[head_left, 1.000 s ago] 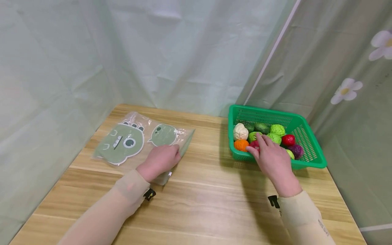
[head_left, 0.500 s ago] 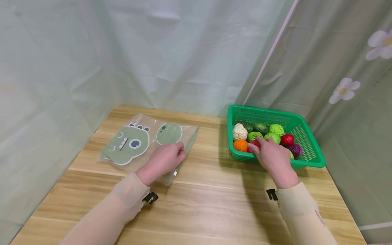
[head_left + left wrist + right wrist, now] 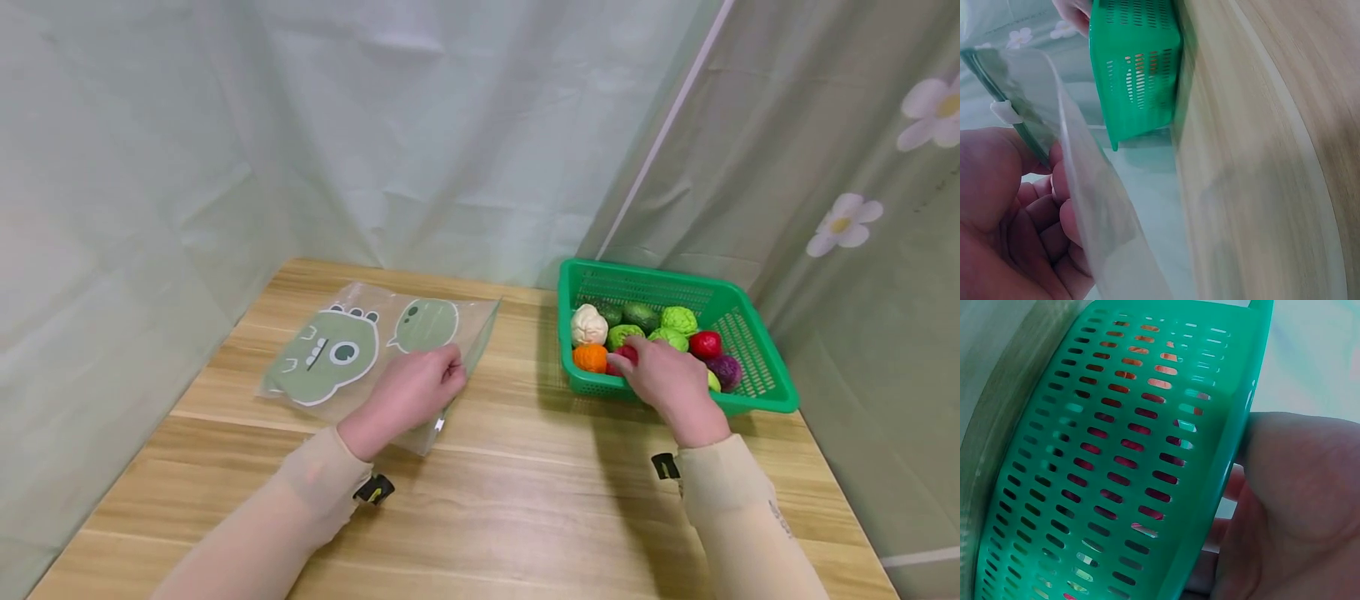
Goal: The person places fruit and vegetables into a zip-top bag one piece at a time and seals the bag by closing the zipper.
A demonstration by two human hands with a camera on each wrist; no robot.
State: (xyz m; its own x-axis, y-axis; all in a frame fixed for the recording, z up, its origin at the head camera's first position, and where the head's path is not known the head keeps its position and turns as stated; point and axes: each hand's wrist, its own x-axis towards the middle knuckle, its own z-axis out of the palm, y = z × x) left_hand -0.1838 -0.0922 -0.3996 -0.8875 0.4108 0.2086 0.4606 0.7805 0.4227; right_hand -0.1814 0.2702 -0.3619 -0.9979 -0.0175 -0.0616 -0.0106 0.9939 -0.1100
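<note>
My left hand point(image 3: 412, 383) pinches the edge of a clear zip bag point(image 3: 423, 323) printed with a green one-eyed monster. The bag's near end is lifted off the table, and its white slider point(image 3: 1005, 112) sits by the thumb in the left wrist view. Over the front rim of a green basket point(image 3: 772, 379), my right hand point(image 3: 667, 379) reaches in, thumb and fingers round a red toy vegetable point(image 3: 624, 358). The basket wall hides most of those fingers in the right wrist view.
Around the red one lie several toy vegetables: an orange pumpkin-like one point(image 3: 589, 358), a white one point(image 3: 588, 325), green ones point(image 3: 679, 320), another red one point(image 3: 706, 344) and a purple one point(image 3: 724, 372). Pale curtains point(image 3: 450, 150) hang behind the wooden table point(image 3: 510, 500).
My left hand has drawn the bag to the right, its near edge rising. My right hand's fingers have gone from spread to curled down around the red vegetable in the basket.
</note>
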